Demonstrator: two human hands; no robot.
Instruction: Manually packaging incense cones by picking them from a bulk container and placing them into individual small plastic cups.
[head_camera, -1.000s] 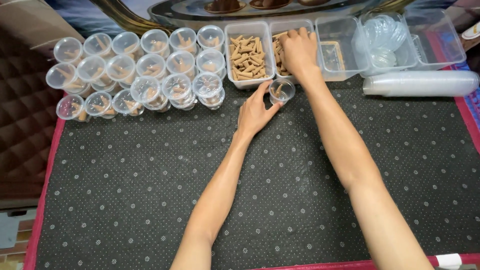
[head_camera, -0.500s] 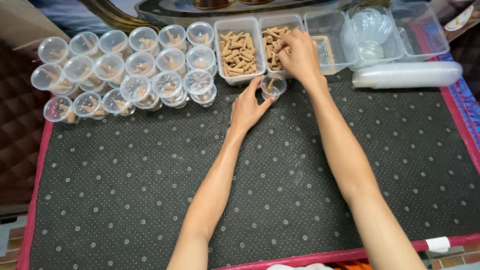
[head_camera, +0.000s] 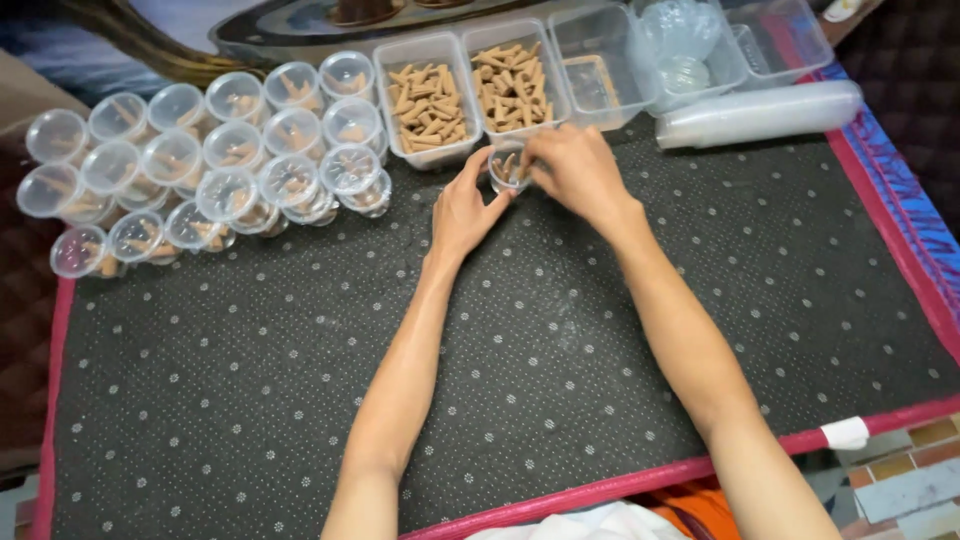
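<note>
Item: small clear cup (head_camera: 507, 172), held between my two hands on the dotted surface (head_camera: 560, 330)

Round, transparent, holding a few tan cone sticks; it stands just before the two stick trays (head_camera: 470, 90). My left hand (head_camera: 465, 208) cups its side, grip curled around it; my right hand (head_camera: 575, 170) pinches sticks at its rim
</note>
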